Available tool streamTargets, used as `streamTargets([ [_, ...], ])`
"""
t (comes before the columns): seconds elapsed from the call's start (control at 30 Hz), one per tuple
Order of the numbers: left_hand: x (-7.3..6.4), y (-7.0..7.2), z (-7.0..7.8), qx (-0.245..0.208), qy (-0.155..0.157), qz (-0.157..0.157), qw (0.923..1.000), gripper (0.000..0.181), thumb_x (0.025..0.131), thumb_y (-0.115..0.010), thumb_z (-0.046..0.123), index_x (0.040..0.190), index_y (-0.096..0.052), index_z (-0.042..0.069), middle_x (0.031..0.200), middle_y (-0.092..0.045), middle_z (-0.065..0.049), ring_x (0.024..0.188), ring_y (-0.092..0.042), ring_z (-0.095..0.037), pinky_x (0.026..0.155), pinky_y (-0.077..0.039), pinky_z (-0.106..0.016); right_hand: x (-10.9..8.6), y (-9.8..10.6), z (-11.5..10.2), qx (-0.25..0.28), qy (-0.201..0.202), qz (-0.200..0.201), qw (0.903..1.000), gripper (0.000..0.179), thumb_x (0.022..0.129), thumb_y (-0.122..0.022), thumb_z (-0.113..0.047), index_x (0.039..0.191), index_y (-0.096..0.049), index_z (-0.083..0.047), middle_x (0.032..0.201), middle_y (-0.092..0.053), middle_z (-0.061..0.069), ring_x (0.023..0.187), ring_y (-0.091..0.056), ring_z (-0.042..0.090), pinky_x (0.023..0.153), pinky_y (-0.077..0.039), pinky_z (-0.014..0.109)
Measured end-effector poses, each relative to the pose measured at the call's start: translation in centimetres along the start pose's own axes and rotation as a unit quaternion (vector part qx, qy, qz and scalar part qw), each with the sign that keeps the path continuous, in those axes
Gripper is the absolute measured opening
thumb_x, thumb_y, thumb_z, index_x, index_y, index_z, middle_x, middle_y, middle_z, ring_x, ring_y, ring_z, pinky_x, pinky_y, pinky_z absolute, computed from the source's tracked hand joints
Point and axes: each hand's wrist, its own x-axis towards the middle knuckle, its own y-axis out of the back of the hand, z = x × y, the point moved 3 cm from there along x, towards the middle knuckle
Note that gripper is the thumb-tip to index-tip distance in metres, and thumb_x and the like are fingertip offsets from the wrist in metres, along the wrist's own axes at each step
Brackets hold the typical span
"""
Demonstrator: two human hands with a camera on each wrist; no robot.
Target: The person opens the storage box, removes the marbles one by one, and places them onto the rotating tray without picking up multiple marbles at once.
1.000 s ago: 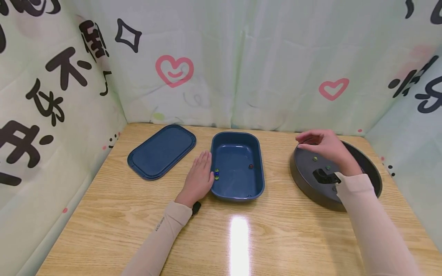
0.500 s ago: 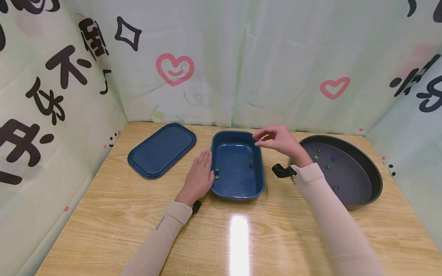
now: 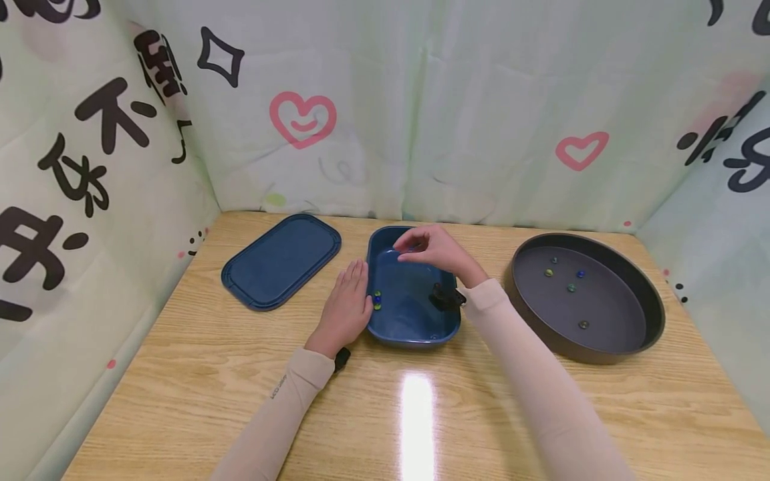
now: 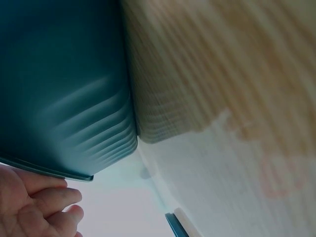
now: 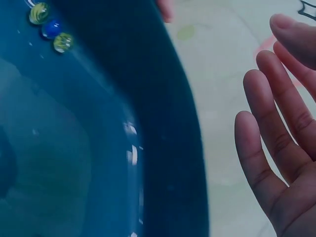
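My left hand (image 3: 345, 307) lies with straight fingers along the left outer wall of a blue rectangular box (image 3: 415, 321), fingertips beside its rim. Inside, against the left wall, sit three marbles (image 3: 377, 300), yellow-green and blue; they show clearly in the right wrist view as glass marbles (image 5: 51, 28). A clear marble (image 3: 434, 337) is near the front wall. My right hand (image 3: 436, 250) hovers over the back of the box, thumb and fingers apart. In the right wrist view those fingers (image 5: 259, 103) are loosely spread, and no marble shows between them.
To the right stands a round dark grey pan (image 3: 523, 304) with several marbles (image 3: 571, 288) scattered on its bottom. A blue lid (image 3: 283, 264) lies flat at the left. A printed curtain (image 3: 481, 133) hangs behind the wooden table (image 3: 337, 427).
My right hand has moved left from over the round pan, past the box's right rim, to above the box. My left hand has stayed beside the box.
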Motion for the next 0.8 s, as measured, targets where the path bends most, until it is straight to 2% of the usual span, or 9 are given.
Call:
streamTargets([
  [0.1, 0.0, 0.1, 0.0, 0.001, 0.0, 0.002, 1.0, 0.062, 0.098, -0.043, 0.023, 0.148, -0.019, -0.003, 0.156, -0.019, -0.016, 0.146, -0.016, -0.028, 0.12, -0.013, -0.043, 0.7, -1.0, 0.3, 0.002, -0.001, -0.015, 0.9999, 0.029, 0.083, -0.07, -0.009, 0.107, -0.066, 0.007, 0.107, -0.066, 0.025, 0.091, -0.066, 0.021, 0.087, -0.055, 0.036],
  [0.33, 0.0, 0.2, 0.1, -0.005, 0.003, -0.006, 1.0, 0.063, 0.098, -0.043, 0.024, 0.148, -0.018, -0.003, 0.157, -0.019, -0.016, 0.147, -0.015, -0.028, 0.12, -0.012, -0.043, 2.1, -3.2, 1.6, 0.005, -0.002, -0.061, 0.9981, 0.024, 0.082, -0.07, -0.005, 0.103, -0.068, 0.007, 0.101, -0.068, 0.024, 0.083, -0.065, 0.018, 0.083, -0.056, 0.034],
  [0.5, 0.0, 0.2, 0.0, -0.004, 0.005, -0.009, 0.9999, 0.063, 0.097, -0.044, 0.024, 0.148, -0.018, -0.003, 0.157, -0.018, -0.015, 0.147, -0.015, -0.028, 0.12, -0.012, -0.043, 2.8, -4.4, 2.5, -0.017, -0.006, -0.095, 0.9954, 0.021, 0.08, -0.071, -0.003, 0.099, -0.069, 0.005, 0.096, -0.07, 0.02, 0.08, -0.065, 0.015, 0.081, -0.056, 0.031],
  [0.63, 0.0, 0.2, 0.0, -0.004, 0.007, -0.013, 0.9999, 0.063, 0.098, -0.043, 0.024, 0.149, -0.018, -0.002, 0.157, -0.018, -0.015, 0.147, -0.014, -0.027, 0.12, -0.011, -0.042, 3.1, -5.3, 2.9, -0.034, -0.025, -0.119, 0.992, 0.019, 0.08, -0.071, -0.002, 0.098, -0.07, 0.003, 0.093, -0.07, 0.017, 0.078, -0.064, 0.012, 0.08, -0.056, 0.028],
  [0.8, 0.1, 0.2, 0.0, -0.005, 0.009, -0.016, 0.9998, 0.062, 0.098, -0.042, 0.024, 0.149, -0.017, -0.001, 0.157, -0.017, -0.014, 0.147, -0.012, -0.026, 0.121, -0.01, -0.041, 3.5, -6.1, 3.4, -0.08, -0.053, -0.147, 0.9844, 0.019, 0.078, -0.073, -0.003, 0.097, -0.072, 0.0, 0.092, -0.071, 0.013, 0.075, -0.063, 0.01, 0.077, -0.056, 0.024],
])
